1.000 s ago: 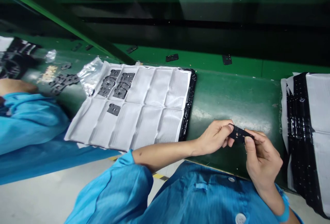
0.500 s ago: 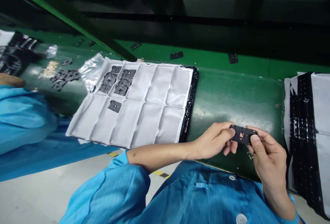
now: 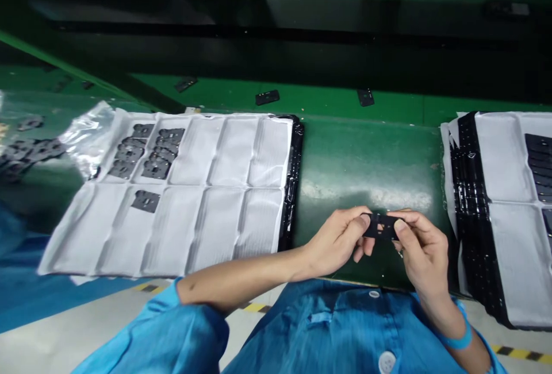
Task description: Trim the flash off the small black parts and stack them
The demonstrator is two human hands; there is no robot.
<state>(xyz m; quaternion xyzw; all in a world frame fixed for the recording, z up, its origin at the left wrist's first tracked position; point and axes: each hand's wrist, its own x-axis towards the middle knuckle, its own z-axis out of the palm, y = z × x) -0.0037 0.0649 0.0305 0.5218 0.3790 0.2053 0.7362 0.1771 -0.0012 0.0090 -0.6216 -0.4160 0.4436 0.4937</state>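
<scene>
A small flat black part (image 3: pixel 380 227) with cut-outs is held level between my two hands over the green bench (image 3: pixel 366 161). My left hand (image 3: pixel 338 239) pinches its left end. My right hand (image 3: pixel 420 247) pinches its right end, thumb on top. To the left lies a black tray covered with white sheeting (image 3: pixel 207 190). Its far left pockets hold stacks of the same black parts (image 3: pixel 149 150), and a single part (image 3: pixel 145 200) lies in a near pocket.
A second tray with white sheeting (image 3: pixel 504 213) stands at the right edge, black parts in its far pocket. Loose black parts (image 3: pixel 267 97) lie on the green strip behind. More parts (image 3: pixel 26 150) and a clear plastic bag (image 3: pixel 86 132) lie far left.
The view has swung right and the left tray now sits lower left. The part has turned from edge-on to flat between my fingers. A co-worker's blue sleeve at left has left the view.
</scene>
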